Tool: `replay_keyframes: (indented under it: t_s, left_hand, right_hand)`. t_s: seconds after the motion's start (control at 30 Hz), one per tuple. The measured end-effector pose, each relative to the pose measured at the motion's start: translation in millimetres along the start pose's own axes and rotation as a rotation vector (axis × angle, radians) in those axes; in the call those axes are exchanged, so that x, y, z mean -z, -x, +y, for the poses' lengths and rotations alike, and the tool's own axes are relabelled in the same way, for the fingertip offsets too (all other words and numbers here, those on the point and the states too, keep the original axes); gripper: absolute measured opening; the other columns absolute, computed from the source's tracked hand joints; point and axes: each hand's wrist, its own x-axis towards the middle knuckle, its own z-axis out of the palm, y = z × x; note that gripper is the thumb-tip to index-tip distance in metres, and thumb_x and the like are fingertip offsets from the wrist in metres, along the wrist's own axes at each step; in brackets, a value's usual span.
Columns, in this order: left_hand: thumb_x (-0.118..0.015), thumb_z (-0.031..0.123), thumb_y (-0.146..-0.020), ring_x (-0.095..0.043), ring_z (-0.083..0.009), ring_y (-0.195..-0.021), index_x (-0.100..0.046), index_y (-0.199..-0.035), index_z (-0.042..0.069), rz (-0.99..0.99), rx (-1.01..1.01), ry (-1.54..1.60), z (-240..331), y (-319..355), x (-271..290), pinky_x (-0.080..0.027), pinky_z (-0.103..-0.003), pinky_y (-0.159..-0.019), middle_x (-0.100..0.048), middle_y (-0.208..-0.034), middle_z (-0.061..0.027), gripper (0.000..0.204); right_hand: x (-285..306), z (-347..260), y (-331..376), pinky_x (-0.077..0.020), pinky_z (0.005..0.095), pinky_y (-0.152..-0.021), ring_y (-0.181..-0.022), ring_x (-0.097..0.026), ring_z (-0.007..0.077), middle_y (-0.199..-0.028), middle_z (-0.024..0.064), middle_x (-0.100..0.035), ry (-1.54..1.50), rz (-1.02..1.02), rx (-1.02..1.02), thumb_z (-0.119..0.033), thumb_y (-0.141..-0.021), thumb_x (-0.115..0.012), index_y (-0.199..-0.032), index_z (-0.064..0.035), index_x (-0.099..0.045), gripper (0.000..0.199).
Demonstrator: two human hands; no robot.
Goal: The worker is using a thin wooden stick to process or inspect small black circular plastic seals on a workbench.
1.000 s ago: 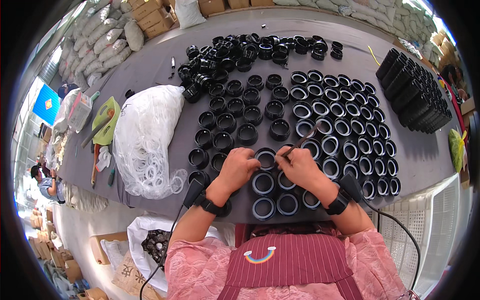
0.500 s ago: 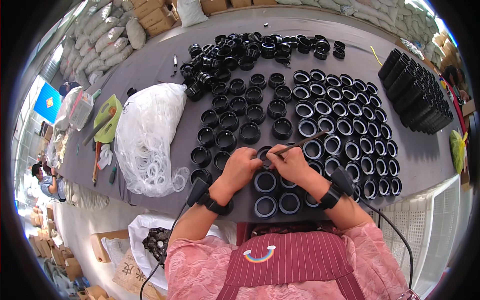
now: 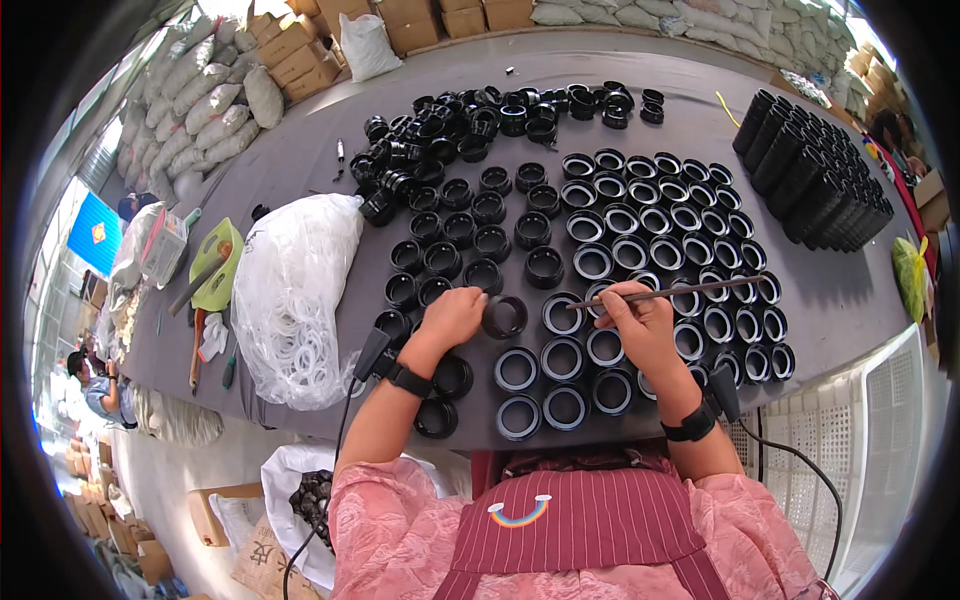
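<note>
My left hand (image 3: pixel 454 318) is closed, its fingertips at the left rim of a black ring-shaped part (image 3: pixel 505 317) that shows no white inside. Between the fingers of my right hand (image 3: pixel 641 322) is a thin dark stick (image 3: pixel 715 288). Its tip points left, over a black ring with a white liner (image 3: pixel 566 313). White-lined rings (image 3: pixel 517 368) stand in rows around and under my right hand. Plain black rings (image 3: pixel 443 260) stand in looser rows beyond and beside my left hand.
A clear plastic bag of translucent white rings (image 3: pixel 297 300) lies to the left, near a green scoop-like container (image 3: pixel 215 266). Black rings are heaped (image 3: pixel 430 130) at the back. Tall black stacks (image 3: pixel 810 170) stand at the far right. A white crate (image 3: pixel 860 440) is at the lower right.
My hands, together over one ring before, have moved apart. The right went rightward with the stick, now swung flatter; the left is beside a plain black ring. The whole view has shifted slightly.
</note>
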Motion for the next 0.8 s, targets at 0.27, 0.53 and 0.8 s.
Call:
replay_keyframes:
  t_s: [0.27,0.53,0.8]
  left_hand:
    - [-0.07,0.015,-0.08,-0.066,-0.0305,-0.082,-0.067,-0.088,0.01,0.227,-0.36,-0.075,61.0,3.3,-3.2,-0.049,-0.043,-0.07,-0.068,-0.088,-0.0092,0.01]
    - [-0.077,0.018,-0.074,-0.061,-0.0269,-0.096,-0.073,-0.088,0.014,0.115,-0.479,0.096,62.9,0.8,-33.6,-0.044,-0.04,-0.079,-0.064,-0.104,-0.0079,0.015]
    - [-0.074,0.014,-0.076,-0.061,-0.0282,-0.094,-0.073,-0.09,0.012,0.087,-0.471,0.081,62.1,0.8,-36.1,-0.044,-0.04,-0.08,-0.064,-0.101,-0.0086,0.014]
  right_hand:
    - [-5.8,20.7,0.8,-0.0494,0.025,-0.055,-0.062,-0.067,0.011,-0.064,0.0053,-0.066,0.178,-0.112,-0.056,-0.012,-0.093,-0.064,-0.093,0.0013,-0.066,0.014]
    - [-13.9,30.6,0.4,-0.0512,0.028,-0.055,-0.061,-0.069,0.0147,-0.064,0.009,-0.066,0.308,-0.184,-0.034,-0.013,-0.093,-0.063,-0.094,0.0002,-0.067,0.013]
    - [-12.4,27.5,-4.6,-0.0525,0.0289,-0.057,-0.062,-0.071,0.0199,-0.064,0.012,-0.067,0.152,-0.154,-0.144,-0.011,-0.091,-0.063,-0.091,0.004,-0.067,0.016]
